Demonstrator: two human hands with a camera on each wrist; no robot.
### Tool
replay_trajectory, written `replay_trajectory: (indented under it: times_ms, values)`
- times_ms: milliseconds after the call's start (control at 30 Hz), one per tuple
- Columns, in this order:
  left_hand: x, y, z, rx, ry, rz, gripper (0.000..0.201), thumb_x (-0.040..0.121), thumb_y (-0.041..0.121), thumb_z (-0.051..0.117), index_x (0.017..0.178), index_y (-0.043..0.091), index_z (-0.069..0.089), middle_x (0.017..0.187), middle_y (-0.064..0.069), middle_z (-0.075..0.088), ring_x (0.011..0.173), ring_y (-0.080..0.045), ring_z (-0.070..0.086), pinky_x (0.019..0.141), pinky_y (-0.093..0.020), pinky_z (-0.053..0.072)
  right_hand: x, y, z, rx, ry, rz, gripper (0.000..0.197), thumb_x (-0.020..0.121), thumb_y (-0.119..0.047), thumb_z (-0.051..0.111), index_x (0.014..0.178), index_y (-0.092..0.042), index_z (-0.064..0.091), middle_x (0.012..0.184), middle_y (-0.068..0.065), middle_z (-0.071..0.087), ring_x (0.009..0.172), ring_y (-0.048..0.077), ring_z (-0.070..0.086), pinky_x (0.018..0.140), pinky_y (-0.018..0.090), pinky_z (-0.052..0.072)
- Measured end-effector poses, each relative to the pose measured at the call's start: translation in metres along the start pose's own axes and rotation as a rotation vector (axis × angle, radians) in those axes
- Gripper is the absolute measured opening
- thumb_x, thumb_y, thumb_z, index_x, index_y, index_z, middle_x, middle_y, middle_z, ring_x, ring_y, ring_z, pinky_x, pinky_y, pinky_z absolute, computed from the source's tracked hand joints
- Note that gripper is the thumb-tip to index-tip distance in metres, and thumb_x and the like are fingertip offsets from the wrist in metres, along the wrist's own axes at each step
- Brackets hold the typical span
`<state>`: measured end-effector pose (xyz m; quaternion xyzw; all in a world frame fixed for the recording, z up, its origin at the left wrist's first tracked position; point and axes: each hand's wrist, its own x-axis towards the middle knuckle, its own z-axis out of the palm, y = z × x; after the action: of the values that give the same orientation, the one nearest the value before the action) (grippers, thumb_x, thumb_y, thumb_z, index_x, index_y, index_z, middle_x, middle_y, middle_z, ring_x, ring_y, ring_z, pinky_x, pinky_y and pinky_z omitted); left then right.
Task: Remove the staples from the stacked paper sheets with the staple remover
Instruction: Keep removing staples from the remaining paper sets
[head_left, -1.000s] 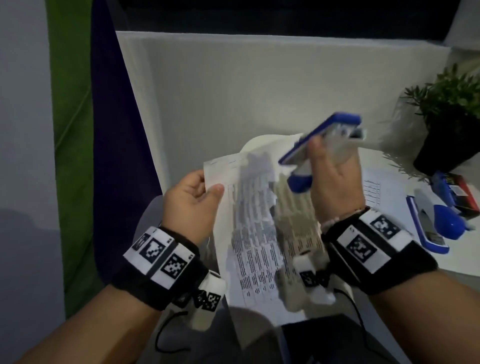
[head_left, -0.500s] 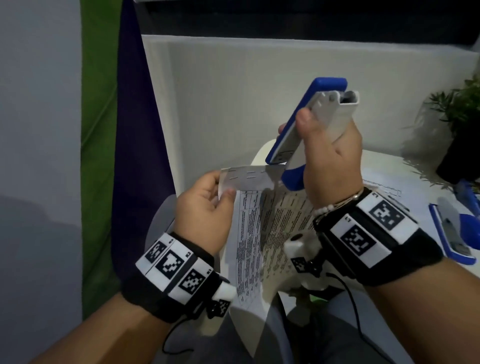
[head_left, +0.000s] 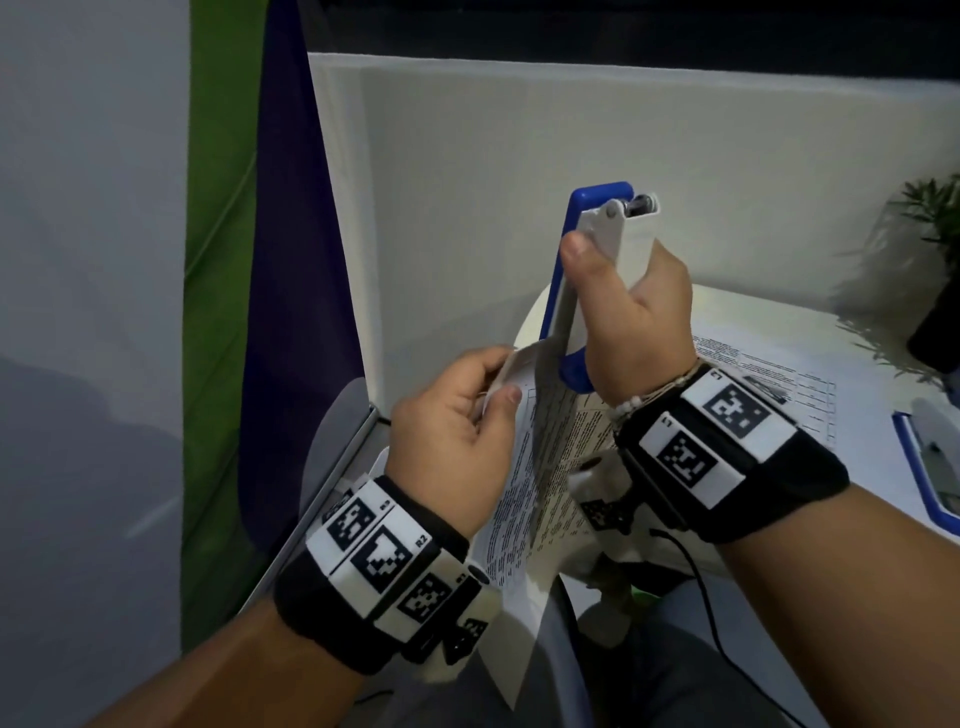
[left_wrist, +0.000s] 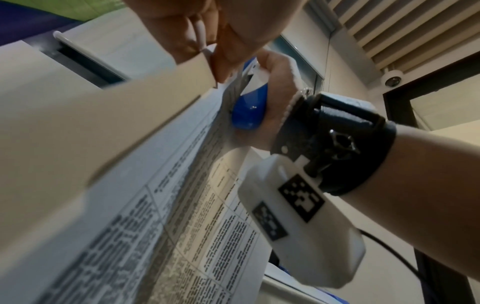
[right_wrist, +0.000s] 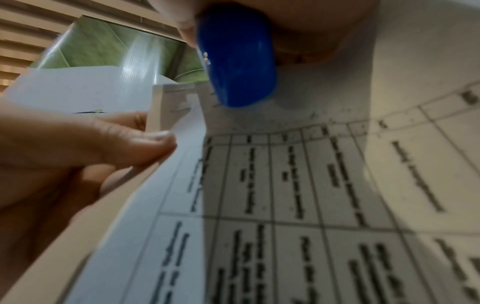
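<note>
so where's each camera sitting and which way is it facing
head: on the head, facing forward and down; both forearms show, left hand pinching the paper sheets, right hand gripping the staple remover.
left wrist: on that wrist, looking up along the fingers pinching the sheets; the right wristband shows too.
right wrist: on that wrist, looking past the remover's blue end at the printed page; left fingers show.
shared: both wrist views catch the blue end beside the pinched corner.

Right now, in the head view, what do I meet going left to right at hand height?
The left hand → stacked paper sheets → right hand gripping the staple remover → loose printed sheet → blue-edged tool at the right edge.
</note>
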<state>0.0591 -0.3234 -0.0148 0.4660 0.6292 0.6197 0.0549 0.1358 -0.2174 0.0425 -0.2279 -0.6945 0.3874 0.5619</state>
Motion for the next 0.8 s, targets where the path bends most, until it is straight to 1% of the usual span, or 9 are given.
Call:
replay_trajectory:
  times_ms: [233, 367, 433, 467, 567, 667, 733, 767, 800]
  values:
    - [-0.001, 0.001, -0.001, -0.007, -0.008, 0.016, 0.025, 0.083, 0.013, 0.058, 0.104, 0.027, 0.065, 0.090, 0.010, 0.071, 0.082, -0.010, 0.068, 0.075, -0.039, 0.057, 0.000, -0.002, 0.001, 0.081, -0.057, -0.011, 0.024, 0.075, -0.049, 0.050, 0.060, -0.031, 0.043, 0.046, -0.020, 0.043, 0.047, -0.002, 0.040, 0.051, 0.011, 0.031]
    - [0.003, -0.002, -0.003, 0.034, -0.088, -0.065, 0.024, 0.084, 0.023, 0.058, 0.106, 0.023, 0.066, 0.089, 0.009, 0.071, 0.083, -0.009, 0.067, 0.075, -0.038, 0.056, 0.000, -0.005, 0.000, 0.125, -0.108, 0.017, 0.023, 0.073, -0.049, 0.055, 0.066, -0.029, 0.047, 0.050, -0.021, 0.048, 0.051, -0.004, 0.043, 0.054, 0.014, 0.036]
    - [0.006, -0.004, -0.004, 0.058, -0.110, -0.125, 0.018, 0.089, 0.019, 0.059, 0.104, 0.026, 0.066, 0.086, 0.010, 0.071, 0.081, -0.008, 0.067, 0.074, -0.037, 0.057, 0.001, -0.008, -0.002, 0.171, -0.108, 0.033, 0.020, 0.076, -0.043, 0.060, 0.073, -0.027, 0.048, 0.056, -0.020, 0.052, 0.054, -0.005, 0.047, 0.056, 0.012, 0.040]
    - [0.008, -0.004, -0.005, 0.046, -0.096, -0.165, 0.020, 0.090, 0.016, 0.059, 0.101, 0.030, 0.066, 0.083, 0.013, 0.071, 0.078, -0.006, 0.067, 0.073, -0.034, 0.057, 0.002, -0.011, -0.004, 0.191, -0.064, 0.027, 0.019, 0.079, -0.039, 0.060, 0.075, -0.025, 0.048, 0.058, -0.018, 0.052, 0.055, -0.006, 0.048, 0.056, 0.011, 0.041]
    - [0.017, -0.005, -0.012, -0.045, 0.023, -0.292, 0.026, 0.090, 0.009, 0.057, 0.086, 0.035, 0.062, 0.073, 0.016, 0.070, 0.069, -0.004, 0.068, 0.066, -0.031, 0.058, 0.008, -0.021, -0.016, 0.259, 0.161, 0.010, 0.016, 0.083, -0.035, 0.059, 0.078, -0.024, 0.047, 0.065, -0.014, 0.050, 0.058, -0.002, 0.050, 0.058, 0.013, 0.043]
    - [0.035, -0.011, -0.023, -0.225, 0.261, -0.343, 0.024, 0.090, 0.007, 0.058, 0.084, 0.030, 0.062, 0.080, 0.012, 0.071, 0.077, -0.009, 0.069, 0.072, -0.035, 0.057, 0.012, -0.024, -0.030, 0.306, 0.333, -0.012, 0.018, 0.080, -0.038, 0.061, 0.085, -0.024, 0.051, 0.071, -0.013, 0.057, 0.068, 0.006, 0.058, 0.065, 0.022, 0.048]
    - [0.048, -0.013, -0.030, -0.386, 0.401, -0.382, 0.023, 0.091, 0.005, 0.055, 0.091, 0.027, 0.061, 0.090, 0.007, 0.071, 0.085, -0.013, 0.069, 0.071, -0.033, 0.057, 0.012, -0.027, -0.036, 0.280, 0.315, -0.062, 0.025, 0.077, -0.043, 0.059, 0.089, -0.023, 0.051, 0.083, 0.004, 0.059, 0.077, 0.022, 0.060, 0.071, 0.031, 0.051]
    - [0.052, -0.013, -0.033, -0.492, 0.436, -0.420, 0.022, 0.092, 0.003, 0.053, 0.095, 0.024, 0.060, 0.092, 0.006, 0.070, 0.084, -0.013, 0.069, 0.066, -0.029, 0.056, 0.011, -0.027, -0.037, 0.248, 0.290, -0.069, 0.025, 0.078, -0.043, 0.058, 0.089, -0.022, 0.051, 0.084, 0.006, 0.058, 0.079, 0.021, 0.061, 0.073, 0.031, 0.052]
    - [0.055, -0.014, -0.034, -0.585, 0.440, -0.464, 0.023, 0.093, 0.001, 0.050, 0.099, 0.022, 0.059, 0.091, 0.005, 0.070, 0.082, -0.011, 0.070, 0.063, -0.025, 0.055, 0.012, -0.025, -0.038, 0.201, 0.267, -0.061, 0.022, 0.080, -0.039, 0.059, 0.089, -0.021, 0.051, 0.081, 0.001, 0.058, 0.076, 0.010, 0.062, 0.072, 0.023, 0.051]
